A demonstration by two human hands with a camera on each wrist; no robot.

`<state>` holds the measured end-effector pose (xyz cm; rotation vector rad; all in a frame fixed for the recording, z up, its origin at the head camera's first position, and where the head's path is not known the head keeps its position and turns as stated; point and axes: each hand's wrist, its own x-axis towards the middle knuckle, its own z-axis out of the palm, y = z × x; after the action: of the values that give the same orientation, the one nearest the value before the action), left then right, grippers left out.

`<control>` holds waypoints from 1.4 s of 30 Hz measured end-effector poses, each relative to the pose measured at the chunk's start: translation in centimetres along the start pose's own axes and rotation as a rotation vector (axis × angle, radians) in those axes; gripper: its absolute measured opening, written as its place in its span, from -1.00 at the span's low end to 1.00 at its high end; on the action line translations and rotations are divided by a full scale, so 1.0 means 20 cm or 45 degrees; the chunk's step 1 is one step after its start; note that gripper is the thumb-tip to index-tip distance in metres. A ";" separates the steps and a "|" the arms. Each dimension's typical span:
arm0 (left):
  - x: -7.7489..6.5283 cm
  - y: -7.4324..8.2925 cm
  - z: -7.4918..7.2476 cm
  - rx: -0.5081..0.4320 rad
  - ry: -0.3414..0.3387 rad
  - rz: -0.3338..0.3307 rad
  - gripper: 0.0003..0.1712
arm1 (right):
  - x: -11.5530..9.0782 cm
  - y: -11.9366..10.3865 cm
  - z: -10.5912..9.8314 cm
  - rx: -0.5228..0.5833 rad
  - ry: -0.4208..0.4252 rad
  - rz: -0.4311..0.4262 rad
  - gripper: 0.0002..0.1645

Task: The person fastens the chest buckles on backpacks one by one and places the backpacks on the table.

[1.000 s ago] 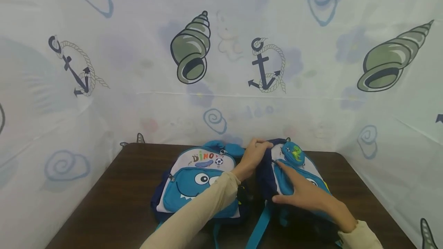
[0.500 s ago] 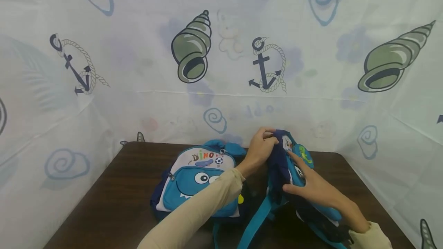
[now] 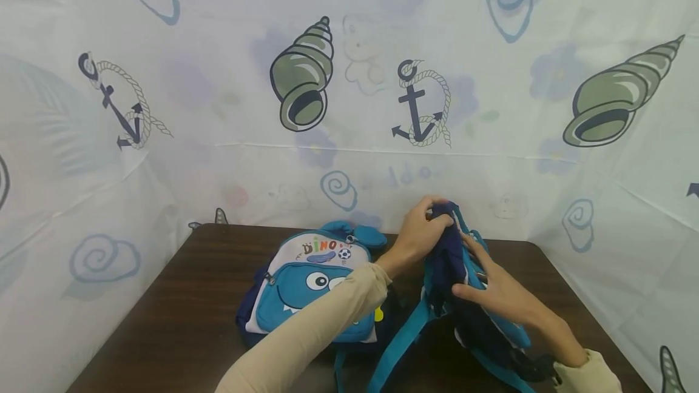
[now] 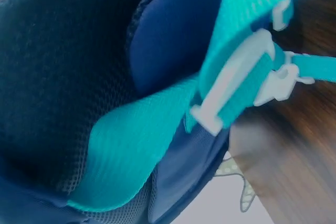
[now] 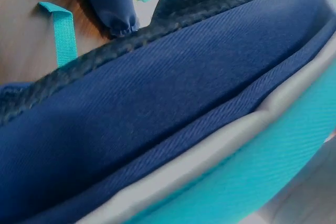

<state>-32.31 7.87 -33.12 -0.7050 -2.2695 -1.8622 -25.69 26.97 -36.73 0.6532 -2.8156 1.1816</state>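
A small child's backpack (image 3: 448,259) in navy, white and teal stands tilted at the right of the table, its side turned toward me. My left hand (image 3: 420,232) grips its top edge with bent fingers. My right hand (image 3: 502,290) holds its front and side, thumb apart from the fingers; part of the front is hidden. The left wrist view has the backpack's dark mesh back (image 4: 58,61), a teal strap (image 4: 136,145) and a pale plastic buckle (image 4: 236,77). Close up in the right wrist view is the navy side panel (image 5: 131,98).
A second dinosaur-face backpack (image 3: 306,296) lies left of my hands, partly covered by my left sleeve (image 3: 317,326). A teal strap (image 3: 401,344) hangs between the two bags. Behind the dark wooden table (image 3: 180,302) hangs a shell-and-anchor printed cloth (image 3: 235,90).
The right backpack has been lifted at its top and turned, so its front now faces right and its navy side shows. Both hands moved slightly right with it. The left backpack stayed put.
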 end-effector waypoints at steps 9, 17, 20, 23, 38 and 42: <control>0.06 0.12 0.03 0.087 -0.015 0.136 -0.50 | -0.04 -0.02 -0.05 0.228 0.054 -0.086 -0.07; 0.09 0.15 0.09 0.207 -0.066 0.108 -0.48 | -0.06 0.03 -0.08 0.305 0.095 -0.145 -0.11; 0.10 0.15 0.11 0.209 -0.075 0.077 -0.47 | -0.07 0.04 -0.10 0.287 0.088 -0.124 -0.12; 0.10 0.15 0.13 0.197 -0.078 0.060 -0.47 | -0.09 0.04 -0.12 0.251 0.077 -0.087 -0.13; 0.10 0.15 0.16 0.207 -0.083 0.061 -0.42 | -0.10 -0.19 -0.31 -0.256 0.243 -0.226 0.15; 0.10 0.13 0.15 0.276 -0.096 0.117 -0.46 | -0.04 -0.35 -0.32 -0.725 0.220 -0.450 0.23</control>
<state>-32.30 11.65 -30.70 -0.8409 -2.3932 -1.5444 -23.27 27.24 -27.60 0.8855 -2.5502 0.3347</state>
